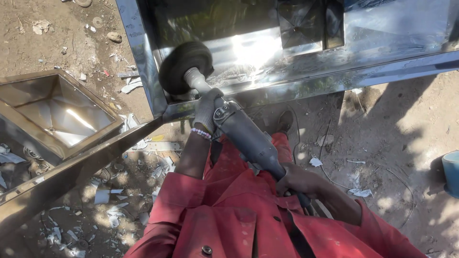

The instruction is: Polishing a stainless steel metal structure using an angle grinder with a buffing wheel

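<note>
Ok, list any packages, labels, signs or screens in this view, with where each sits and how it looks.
No packages, signs or screens show.
Round emblem: a small metallic badge on the grey angle polisher, near its head, by the gloved left hand.
White paper scraps: torn, scattered on the dirt lower left; whether any are labels cannot be told.

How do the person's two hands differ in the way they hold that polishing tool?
The left hand wears a grey glove and a bead bracelet; the right hand is bare. The left hand grips the front of the grey power tool, close to the dark buffing wheel, while the right hand holds the rear handle near the red jacket. Both are closed around the same tool.
</note>
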